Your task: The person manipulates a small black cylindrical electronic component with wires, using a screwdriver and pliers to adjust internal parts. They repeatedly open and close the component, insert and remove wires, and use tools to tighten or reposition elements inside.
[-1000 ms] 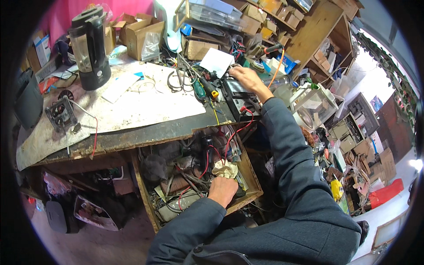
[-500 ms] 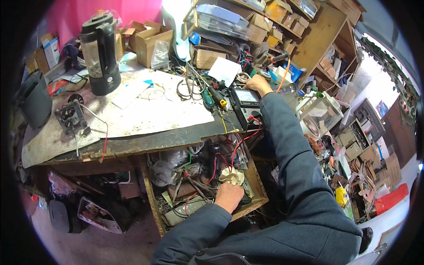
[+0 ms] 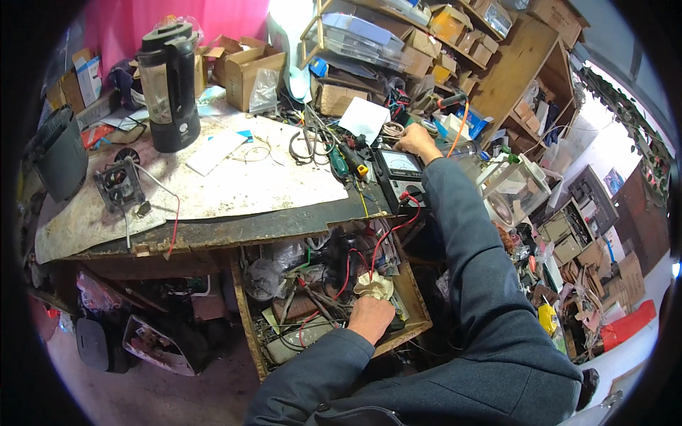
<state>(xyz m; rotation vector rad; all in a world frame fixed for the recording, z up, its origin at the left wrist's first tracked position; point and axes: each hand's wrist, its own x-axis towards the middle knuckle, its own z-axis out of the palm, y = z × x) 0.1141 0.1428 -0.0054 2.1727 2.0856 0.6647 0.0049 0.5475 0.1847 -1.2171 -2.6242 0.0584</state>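
At the bench's right end lies a black analog multimeter (image 3: 401, 162) with a pale dial; a red lead runs from it down into the open drawer. My right hand (image 3: 419, 141) grips its far upper edge with bent fingers, my arm stretched along its right side. Over the drawer (image 3: 419, 299), my left hand (image 3: 371, 319) is closed, knuckles up; its fingertips and whatever they hold are hidden. Just beyond it sits a crumpled cream piece of paper (image 3: 374, 285), with the red lead (image 3: 372, 264) passing beside it. Tangled wires and a grey block (image 3: 302, 343) fill the drawer.
On the bench stand a black blender (image 3: 170, 92), a small motor unit (image 3: 119, 186) with loose wires, and screwdrivers (image 3: 339, 163) beside the meter. Shelves of boxes (image 3: 447, 25) rise behind. Cluttered parts and a clear plastic case (image 3: 515, 186) lie right of my arm.
The view has shifted slightly, so the bench things sit a little further right. Both hands keep nearly the same places, at the meter and over the drawer.
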